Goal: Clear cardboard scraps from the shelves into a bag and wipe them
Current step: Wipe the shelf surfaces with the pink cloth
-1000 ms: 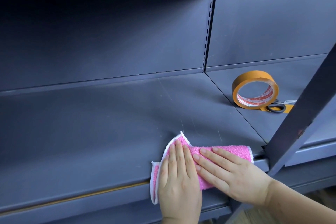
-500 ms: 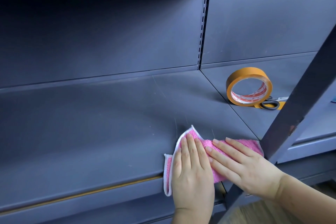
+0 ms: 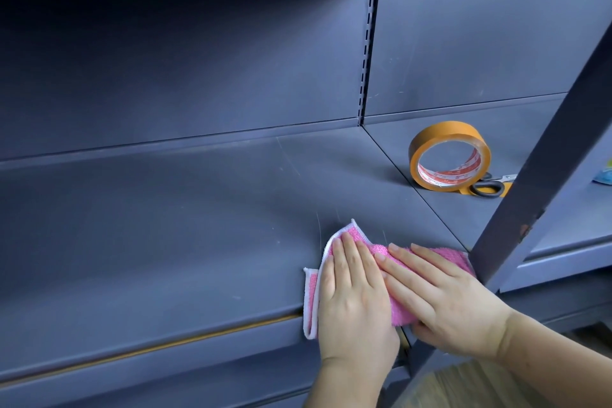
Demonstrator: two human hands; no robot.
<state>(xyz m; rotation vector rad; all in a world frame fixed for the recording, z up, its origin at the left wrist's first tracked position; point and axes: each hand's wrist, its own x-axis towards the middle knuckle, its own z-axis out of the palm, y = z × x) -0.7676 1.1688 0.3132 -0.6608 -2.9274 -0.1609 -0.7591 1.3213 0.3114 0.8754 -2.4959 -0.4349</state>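
A pink cloth [image 3: 379,250] with a white hem lies at the front right corner of the dark grey shelf [image 3: 172,228]. My left hand [image 3: 354,298] lies flat on the cloth's left part, fingers together and pointing away from me. My right hand [image 3: 440,295] presses flat on its right part, with the fingertips touching the left hand. One cloth edge hangs over the shelf's front lip. No cardboard scraps or bag are in view.
On the neighbouring shelf [image 3: 563,222] to the right stands a roll of orange tape [image 3: 448,159], with scissors [image 3: 486,187] behind it. A slanted grey metal post [image 3: 546,162] crosses in front, close to my right hand. A slotted upright [image 3: 367,43] divides the back panels.
Both hands and the cloth have slid to the right along the shelf's front edge, up to the slanted post. The view has shifted slightly.
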